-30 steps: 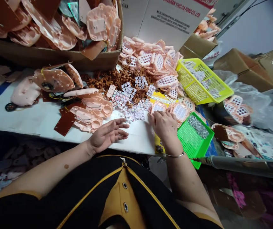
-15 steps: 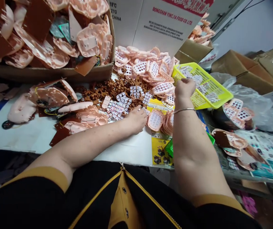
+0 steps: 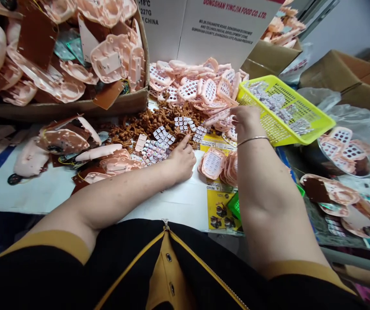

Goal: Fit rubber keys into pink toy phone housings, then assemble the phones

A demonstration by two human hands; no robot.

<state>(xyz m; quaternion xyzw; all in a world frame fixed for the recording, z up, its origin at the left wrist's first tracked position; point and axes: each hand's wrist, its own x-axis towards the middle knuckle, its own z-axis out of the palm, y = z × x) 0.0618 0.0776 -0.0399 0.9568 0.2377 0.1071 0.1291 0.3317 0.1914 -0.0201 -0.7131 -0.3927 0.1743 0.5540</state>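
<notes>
My left hand [image 3: 182, 161] rests palm down at the near edge of the brown parts [image 3: 152, 118], its index finger stretched out and the others bent; nothing shows in it. Beside it lie white keypad sheets [image 3: 163, 135] with small printed keys. My right hand [image 3: 248, 117], a bangle on its wrist, is closed on the right end of a pink panel [image 3: 217, 117] with holes, tilted above the pile of similar pink panels [image 3: 200, 88]. Stacked pink frames with keypads in them [image 3: 213, 163] lie between my forearms.
A yellow basket [image 3: 318, 125] of keypad sheets stands right of my right hand. At the back left is a large carton [image 3: 120, 105] of pink shells. A metal bowl [image 3: 364, 165] of panels and a green basket [image 3: 234, 206] are at the right.
My right hand has closed on a pink panel, which is now tilted up. My left hand has drawn slightly back with its index finger stretched out. The view has shifted a little.
</notes>
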